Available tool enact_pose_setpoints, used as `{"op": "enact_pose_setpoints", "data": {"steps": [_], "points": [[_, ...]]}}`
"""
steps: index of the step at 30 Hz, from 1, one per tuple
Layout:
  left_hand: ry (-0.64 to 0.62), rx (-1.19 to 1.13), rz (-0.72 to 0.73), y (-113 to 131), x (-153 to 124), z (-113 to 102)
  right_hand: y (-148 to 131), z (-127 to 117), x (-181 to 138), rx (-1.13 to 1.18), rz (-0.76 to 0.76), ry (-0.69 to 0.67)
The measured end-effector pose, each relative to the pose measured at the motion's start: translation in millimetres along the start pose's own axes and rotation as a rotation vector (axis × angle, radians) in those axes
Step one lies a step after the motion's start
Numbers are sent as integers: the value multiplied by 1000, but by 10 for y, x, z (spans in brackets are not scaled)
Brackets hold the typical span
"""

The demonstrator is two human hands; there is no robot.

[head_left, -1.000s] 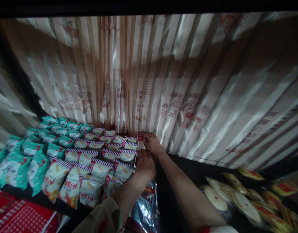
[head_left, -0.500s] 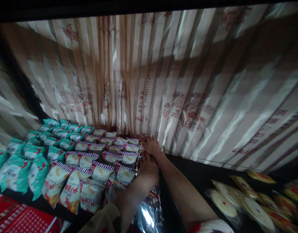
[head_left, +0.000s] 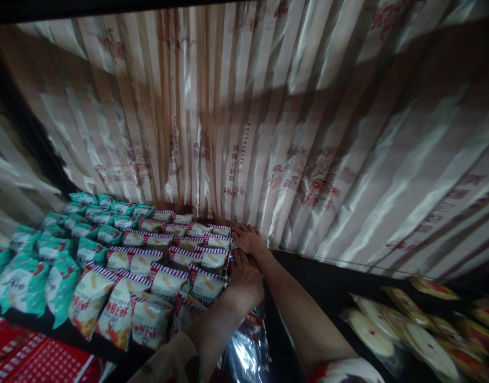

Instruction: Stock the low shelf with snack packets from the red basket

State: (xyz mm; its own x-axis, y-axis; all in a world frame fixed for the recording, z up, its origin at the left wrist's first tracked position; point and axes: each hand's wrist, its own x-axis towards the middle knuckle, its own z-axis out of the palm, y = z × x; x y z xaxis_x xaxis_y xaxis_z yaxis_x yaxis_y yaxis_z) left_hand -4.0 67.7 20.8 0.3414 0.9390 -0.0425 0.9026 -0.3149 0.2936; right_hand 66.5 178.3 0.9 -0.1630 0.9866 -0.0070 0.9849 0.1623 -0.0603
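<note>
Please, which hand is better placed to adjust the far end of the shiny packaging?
Probably the right hand: it lies closer to the curtain, at that end of the shiny packaging. The left hand is nearer the camera.

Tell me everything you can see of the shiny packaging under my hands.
The shiny packaging looks like glossy film or foil, silvery and reflective at the near end, with dark red areas. It lies on the dark surface, along the right edge of the striped-top snack bags, stretching toward the curtain. Your left hand rests over its middle and your right hand over its far end, hiding much of it. One packet or several, I can't tell.
</note>
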Motion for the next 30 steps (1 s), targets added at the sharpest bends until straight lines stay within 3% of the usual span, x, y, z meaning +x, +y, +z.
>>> {"op": "enact_pose_setpoints", "data": {"steps": [12,18,25,30], "points": [[-40,25,30,-25,-28,-1,10,42,-6,23,34,16],[42,-19,21,-26,-23,16,19,27,36,44,20,59],[39,-79,9,-60,-42,-113,-36,-154,-85,168,11,252],[53,-95,176,64,-349,-316,-65,-319,-537,679,32,551]]}}
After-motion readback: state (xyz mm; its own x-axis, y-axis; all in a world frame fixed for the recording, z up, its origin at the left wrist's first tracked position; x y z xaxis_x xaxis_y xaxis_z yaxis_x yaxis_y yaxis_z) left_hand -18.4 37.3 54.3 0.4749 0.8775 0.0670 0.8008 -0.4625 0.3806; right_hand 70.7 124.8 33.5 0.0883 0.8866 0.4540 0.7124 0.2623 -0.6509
